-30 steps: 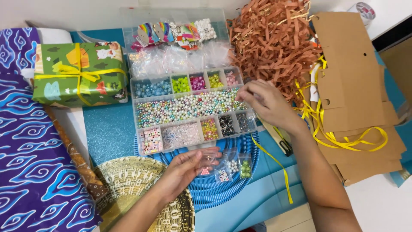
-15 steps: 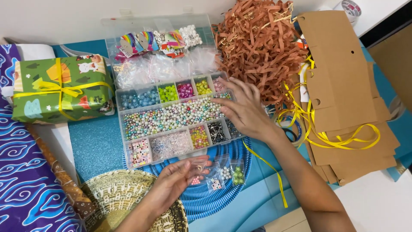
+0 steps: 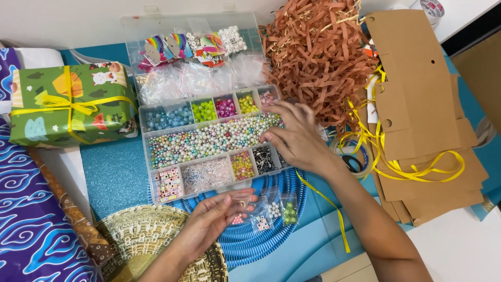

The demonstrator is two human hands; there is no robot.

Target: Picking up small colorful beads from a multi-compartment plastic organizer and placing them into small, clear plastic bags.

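Left grip pinches a small clear bag just below the bead organizer box, mouth held open, I'd guess for filling. Right hand, fingers loosely curled, is picking in the pearl bead row, holding nothing I can see.

Noted at far left of the surface: a box-shaped gift package in green picture-print wrap, tied crosswise with yellow ribbon. Observed in the open lid of the clear bead organiser: small clear packets with rainbow-coloured card labels. Seen near the left hand: tiny clear bead bags, one pinched in its fingertips.
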